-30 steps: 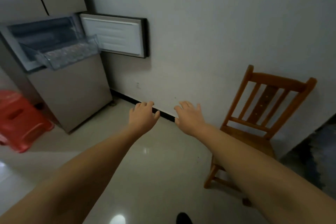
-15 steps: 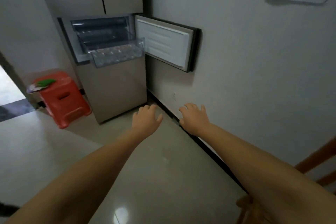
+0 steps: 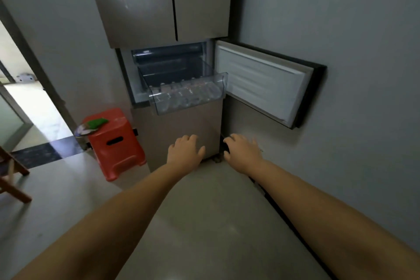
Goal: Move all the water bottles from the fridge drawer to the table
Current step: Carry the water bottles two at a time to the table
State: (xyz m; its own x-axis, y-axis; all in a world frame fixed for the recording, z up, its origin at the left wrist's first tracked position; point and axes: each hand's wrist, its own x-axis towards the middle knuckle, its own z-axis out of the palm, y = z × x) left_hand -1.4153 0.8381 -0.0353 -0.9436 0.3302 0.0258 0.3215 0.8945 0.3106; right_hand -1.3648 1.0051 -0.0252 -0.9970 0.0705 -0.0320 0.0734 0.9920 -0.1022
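Clear plastic bottles are lying side by side in the pulled-out fridge drawer, caps pointing back into the compartment. Six or so are showing through the transparent front; exact count uncertain, glare is blurring them. None is out yet.

Change over the last second: the view is swinging left, off a wooden chair and bare wall and onto the fridge. The drawer is now sitting near frame centre, where a second ago it was at the upper left edge. Both arms are staying stretched forward through the turn, and the fridge is looming larger. Judgement: the person is closing in for a first pick; the transfer itself is not yet started.

Left hand is hanging released, fingers loosely spread, holding nothing, below the drawer and well apart from it. Right hand is likewise released and empty, in front of the gap between fridge and wall.

Compartment door is standing swung open to the right, against the wall. Red stool is standing just left of the fridge, with a green item resting on its top. No tabletop is showing.
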